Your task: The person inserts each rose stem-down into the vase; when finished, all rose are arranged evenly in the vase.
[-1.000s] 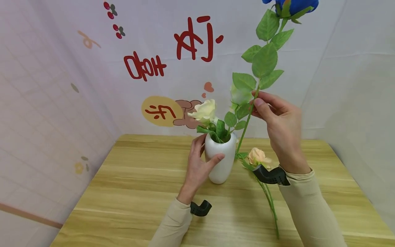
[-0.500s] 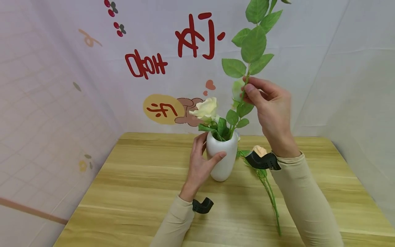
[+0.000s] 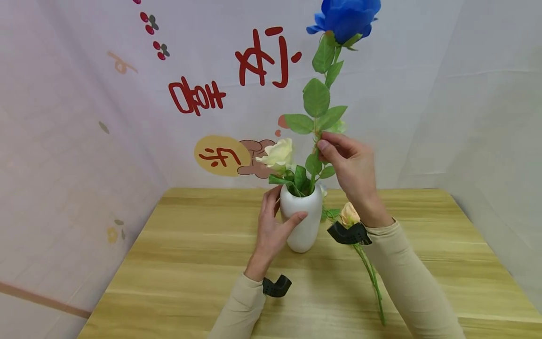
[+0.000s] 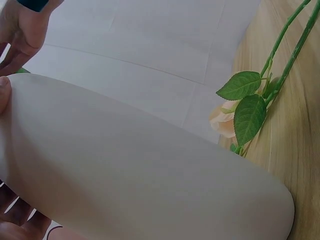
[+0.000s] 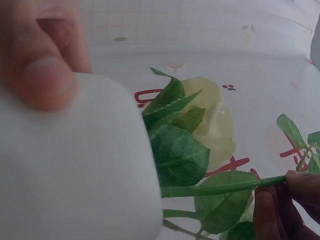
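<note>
My left hand (image 3: 271,233) holds a white vase (image 3: 302,223) upright on the table, thumb across its front and fingers behind. A cream rose (image 3: 279,154) leans out of the vase to the left. My right hand (image 3: 357,169) pinches the green stem of a blue rose (image 3: 349,19) between thumb and fingers, above the vase. In the right wrist view that stem (image 5: 220,189) runs down to the mouth of the vase (image 5: 90,160); its lower end is hidden. A second pale flower (image 3: 340,127) shows partly behind the blue rose's leaves and my right hand.
To the right of the vase, a peach rose (image 3: 349,214) lies on the wooden table (image 3: 190,263), its stems reaching toward the front; my right wrist partly covers it. A printed white cloth (image 3: 381,94) hangs behind the table.
My right hand has moved left with the blue rose, bringing its stem from beside the vase to over the mouth. My left hand keeps its hold on the vase.
</note>
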Demonstrator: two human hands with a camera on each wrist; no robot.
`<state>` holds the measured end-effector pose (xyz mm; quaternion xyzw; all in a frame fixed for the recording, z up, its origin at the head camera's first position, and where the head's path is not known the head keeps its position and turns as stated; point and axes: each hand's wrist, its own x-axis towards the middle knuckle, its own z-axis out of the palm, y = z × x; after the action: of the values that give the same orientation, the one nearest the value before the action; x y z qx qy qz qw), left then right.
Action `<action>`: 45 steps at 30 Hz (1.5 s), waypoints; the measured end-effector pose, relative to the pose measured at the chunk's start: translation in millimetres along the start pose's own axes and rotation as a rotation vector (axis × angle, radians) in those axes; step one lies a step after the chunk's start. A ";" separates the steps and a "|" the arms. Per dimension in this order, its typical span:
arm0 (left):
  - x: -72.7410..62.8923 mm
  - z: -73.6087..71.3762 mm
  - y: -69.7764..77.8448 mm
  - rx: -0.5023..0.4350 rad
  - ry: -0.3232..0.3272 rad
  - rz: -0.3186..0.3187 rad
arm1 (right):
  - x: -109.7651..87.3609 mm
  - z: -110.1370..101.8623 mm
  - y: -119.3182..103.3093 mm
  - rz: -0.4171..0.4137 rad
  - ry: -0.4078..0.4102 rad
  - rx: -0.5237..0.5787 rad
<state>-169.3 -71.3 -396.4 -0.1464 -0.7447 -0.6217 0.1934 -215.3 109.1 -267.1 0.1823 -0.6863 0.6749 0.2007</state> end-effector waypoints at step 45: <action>-1.2 3.9 3.3 0.012 0.009 0.027 | -31.3 -28.6 18.7 0.038 0.059 -0.090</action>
<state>-167.1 -66.8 -394.7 -0.1527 -0.7454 -0.6153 0.2059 -197.5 137.5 -299.1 0.1402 -0.7132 0.6520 0.2161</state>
